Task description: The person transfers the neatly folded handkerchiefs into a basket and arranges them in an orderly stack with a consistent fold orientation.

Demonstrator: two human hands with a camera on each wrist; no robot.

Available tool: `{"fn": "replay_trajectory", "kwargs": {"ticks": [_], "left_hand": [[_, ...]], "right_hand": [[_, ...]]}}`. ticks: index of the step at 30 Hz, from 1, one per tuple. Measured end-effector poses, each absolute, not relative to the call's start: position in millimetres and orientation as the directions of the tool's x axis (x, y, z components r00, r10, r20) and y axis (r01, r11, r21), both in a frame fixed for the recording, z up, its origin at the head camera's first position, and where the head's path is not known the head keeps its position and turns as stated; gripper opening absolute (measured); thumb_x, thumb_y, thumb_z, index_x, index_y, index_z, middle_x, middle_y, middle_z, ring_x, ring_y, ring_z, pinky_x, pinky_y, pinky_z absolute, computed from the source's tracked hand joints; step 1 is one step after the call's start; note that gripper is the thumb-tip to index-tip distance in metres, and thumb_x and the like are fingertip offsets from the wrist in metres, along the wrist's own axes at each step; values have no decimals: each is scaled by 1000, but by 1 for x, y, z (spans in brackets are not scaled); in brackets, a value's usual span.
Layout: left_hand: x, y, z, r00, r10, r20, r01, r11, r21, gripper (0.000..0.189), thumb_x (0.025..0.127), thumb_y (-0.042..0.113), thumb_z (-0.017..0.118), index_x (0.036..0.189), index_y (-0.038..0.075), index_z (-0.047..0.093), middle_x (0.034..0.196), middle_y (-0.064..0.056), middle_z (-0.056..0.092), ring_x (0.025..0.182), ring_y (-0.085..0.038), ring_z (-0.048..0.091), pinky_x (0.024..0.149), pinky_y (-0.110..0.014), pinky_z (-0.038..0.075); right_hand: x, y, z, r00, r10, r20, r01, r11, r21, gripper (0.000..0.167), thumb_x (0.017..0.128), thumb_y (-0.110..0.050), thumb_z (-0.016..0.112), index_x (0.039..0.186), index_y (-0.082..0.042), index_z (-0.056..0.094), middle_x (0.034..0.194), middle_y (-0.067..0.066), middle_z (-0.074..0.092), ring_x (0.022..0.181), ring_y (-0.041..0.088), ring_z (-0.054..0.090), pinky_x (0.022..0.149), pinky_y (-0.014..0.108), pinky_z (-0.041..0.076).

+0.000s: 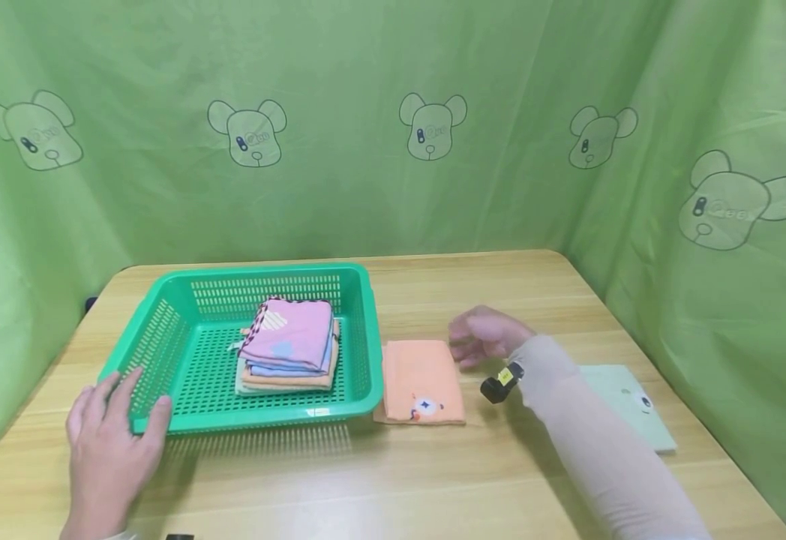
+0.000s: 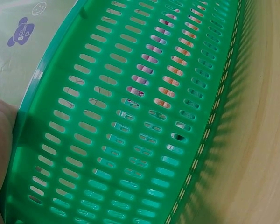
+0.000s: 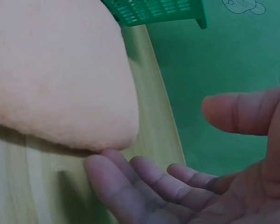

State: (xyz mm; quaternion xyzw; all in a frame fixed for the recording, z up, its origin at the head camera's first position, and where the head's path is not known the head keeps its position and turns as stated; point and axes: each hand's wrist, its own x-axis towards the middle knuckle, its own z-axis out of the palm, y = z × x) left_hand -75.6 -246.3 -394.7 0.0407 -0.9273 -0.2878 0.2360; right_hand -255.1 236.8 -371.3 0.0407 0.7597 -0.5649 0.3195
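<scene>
In the head view, my left hand rests on the near left corner of a green plastic basket, fingers spread over its rim. The left wrist view shows part of this hand against the rim, its fingertips hidden. A folded orange towel with a small embroidered face lies just right of the basket. Beside its right edge is my right hand, slightly blurred. Seen from the right wrist, the fingers extend to the towel's corner with the thumb held apart; nothing is gripped.
Inside the basket sits a stack of folded towels, a pink one on top. A folded pale green towel lies at the right, partly behind the right forearm. Green curtains surround the wooden table.
</scene>
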Motion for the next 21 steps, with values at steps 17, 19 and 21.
{"fn": "replay_trajectory", "kwargs": {"ticks": [17,19,21], "left_hand": [[-76,-246,-393,-886,-205,415,63,834,549,58,97,33,51,143,-1,40,145,-35,30,139,-52,11,112,-61,0],[-77,-246,-393,-888,-203,412,63,835,547,58,98,33,50,143,-1,39,146,-35,29,139,-52,11,112,-61,-1],[-77,-246,-393,-889,-204,410,60,835,548,58,98,33,51,143,0,39,146,-35,29,139,-52,11,112,-62,-1]], "right_hand": [[-256,234,-385,-778,-238,-581,484,362,-797,57,95,-10,53,142,11,27,104,15,52,82,23,58,80,40,55],[-256,233,-386,-778,-232,-583,489,358,-795,56,95,-10,54,141,10,30,103,14,52,82,24,58,79,39,55],[-256,233,-386,-776,-237,-585,491,354,-796,54,94,-10,55,139,10,33,103,14,52,83,24,58,79,39,55]]}}
